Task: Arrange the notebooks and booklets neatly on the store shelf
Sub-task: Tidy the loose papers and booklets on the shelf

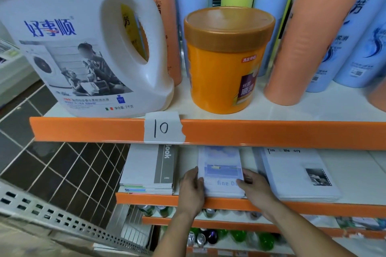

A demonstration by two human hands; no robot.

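Notebook stack (220,165), pale blue cover, sky pic

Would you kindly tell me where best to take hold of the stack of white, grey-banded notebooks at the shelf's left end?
Probably its two long sides near the front corners, coming from the front. The white notebook stack lies flat, the orange-fronted shelf overhangs it, and both sides are free, though the left hand holding the pale blue notebook stack crowds the right one.
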